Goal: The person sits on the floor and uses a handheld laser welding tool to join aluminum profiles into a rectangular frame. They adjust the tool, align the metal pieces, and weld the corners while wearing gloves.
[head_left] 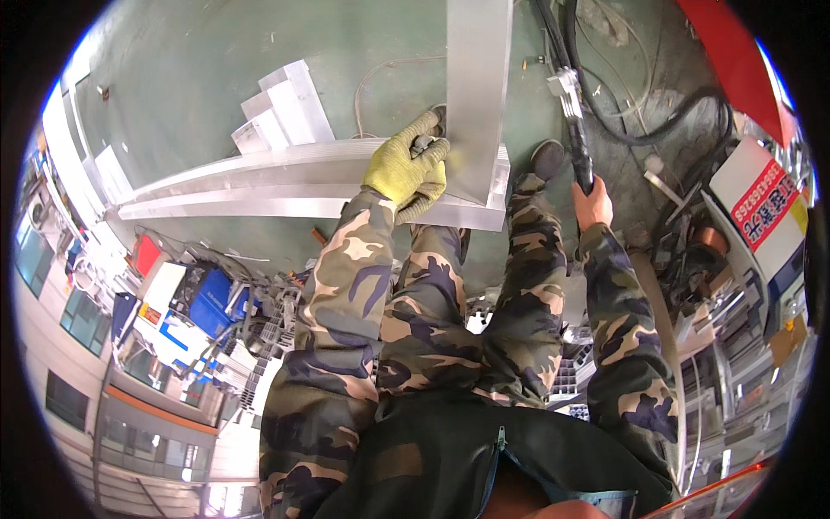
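Gloved left hand (405,167) presses aluminium frame (474,95); right hand (592,206) grips torch (574,121).

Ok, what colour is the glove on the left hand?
Yellow, a knit glove pressed against the metal frame; the head view shows it.

This was a metal fabrication workshop. A scuffed green-painted concrete floor (216,69) carried long silvery aluminium profiles joined at a right angle (285,177), with short white-grey offcut blocks of the same metal (285,108) lying just beyond them. Thick black hoses and cables (640,121) snaked across the floor on the right, near a black-handled welding torch (575,130). Blue and white machine cases (203,298) stood at the left.
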`<act>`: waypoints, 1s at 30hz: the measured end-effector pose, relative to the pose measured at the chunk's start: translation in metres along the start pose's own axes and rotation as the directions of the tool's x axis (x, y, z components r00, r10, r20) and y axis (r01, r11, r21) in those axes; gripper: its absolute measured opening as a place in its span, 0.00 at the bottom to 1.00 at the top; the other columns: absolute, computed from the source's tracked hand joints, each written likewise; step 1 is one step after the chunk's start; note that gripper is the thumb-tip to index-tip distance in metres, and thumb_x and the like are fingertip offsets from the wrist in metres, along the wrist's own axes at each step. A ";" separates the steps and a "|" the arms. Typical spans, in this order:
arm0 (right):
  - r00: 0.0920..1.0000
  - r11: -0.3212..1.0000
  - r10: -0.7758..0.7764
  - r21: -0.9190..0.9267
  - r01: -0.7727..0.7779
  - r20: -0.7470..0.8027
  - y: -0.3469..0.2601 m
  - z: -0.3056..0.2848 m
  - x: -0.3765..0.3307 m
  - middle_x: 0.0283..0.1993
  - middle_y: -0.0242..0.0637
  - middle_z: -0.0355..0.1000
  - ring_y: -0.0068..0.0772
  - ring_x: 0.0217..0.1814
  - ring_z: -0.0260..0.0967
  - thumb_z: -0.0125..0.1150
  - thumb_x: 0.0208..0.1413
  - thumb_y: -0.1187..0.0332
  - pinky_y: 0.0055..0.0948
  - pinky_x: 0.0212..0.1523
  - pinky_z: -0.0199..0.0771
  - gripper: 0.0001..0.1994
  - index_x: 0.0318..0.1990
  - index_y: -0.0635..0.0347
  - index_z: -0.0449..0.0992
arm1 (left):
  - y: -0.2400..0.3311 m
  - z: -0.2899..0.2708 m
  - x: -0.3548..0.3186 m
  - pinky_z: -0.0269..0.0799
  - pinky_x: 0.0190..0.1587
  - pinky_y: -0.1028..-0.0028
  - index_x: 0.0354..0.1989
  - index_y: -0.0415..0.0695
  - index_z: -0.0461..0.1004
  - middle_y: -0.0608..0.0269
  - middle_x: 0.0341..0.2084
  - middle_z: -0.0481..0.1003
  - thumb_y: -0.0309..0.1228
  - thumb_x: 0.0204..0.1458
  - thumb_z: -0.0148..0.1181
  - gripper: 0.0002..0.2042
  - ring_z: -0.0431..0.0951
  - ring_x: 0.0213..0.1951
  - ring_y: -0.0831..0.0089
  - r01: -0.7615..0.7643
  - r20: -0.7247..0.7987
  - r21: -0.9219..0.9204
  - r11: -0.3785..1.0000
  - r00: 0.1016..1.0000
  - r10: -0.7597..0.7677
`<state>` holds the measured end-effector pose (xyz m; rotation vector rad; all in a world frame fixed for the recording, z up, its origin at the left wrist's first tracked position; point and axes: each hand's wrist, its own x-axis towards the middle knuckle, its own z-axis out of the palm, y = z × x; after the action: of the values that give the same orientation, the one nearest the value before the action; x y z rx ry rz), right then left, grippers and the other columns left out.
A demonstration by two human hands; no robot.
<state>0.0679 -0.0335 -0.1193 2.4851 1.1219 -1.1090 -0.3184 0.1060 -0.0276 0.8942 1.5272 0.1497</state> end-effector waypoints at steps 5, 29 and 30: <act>1.000 0.996 0.021 -0.087 -0.019 0.021 -0.027 0.040 -0.010 0.56 0.54 0.77 0.58 0.57 0.76 0.66 0.59 0.54 0.50 0.56 0.75 0.30 0.65 0.60 0.68 | -0.023 0.005 0.005 0.75 0.53 0.71 0.67 0.46 0.72 0.58 0.44 0.82 0.40 0.59 0.69 0.28 0.79 0.45 0.71 0.100 0.107 -0.144 0.985 0.991 -0.085; 0.902 0.591 -0.397 0.799 0.111 0.169 -0.079 0.023 -0.025 0.59 0.36 0.73 0.26 0.51 0.72 0.68 0.63 0.60 0.29 0.53 0.73 0.24 0.62 0.60 0.75 | -0.007 0.009 0.007 0.75 0.39 0.70 0.52 0.43 0.80 0.59 0.30 0.80 0.37 0.59 0.68 0.16 0.78 0.32 0.70 0.068 0.199 0.054 0.996 0.977 -0.077; 0.866 0.555 -0.474 0.817 0.156 0.157 -0.097 0.009 -0.029 0.56 0.34 0.74 0.25 0.50 0.72 0.67 0.63 0.60 0.28 0.52 0.74 0.23 0.62 0.59 0.76 | -0.007 0.010 0.006 0.74 0.38 0.72 0.51 0.42 0.80 0.62 0.29 0.79 0.35 0.59 0.68 0.15 0.76 0.32 0.73 0.102 0.210 -0.009 0.995 0.973 -0.098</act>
<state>-0.0182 0.0134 -0.0933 2.4315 1.1563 -2.5482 -0.3122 0.1005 -0.0385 0.7896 1.3679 -0.0030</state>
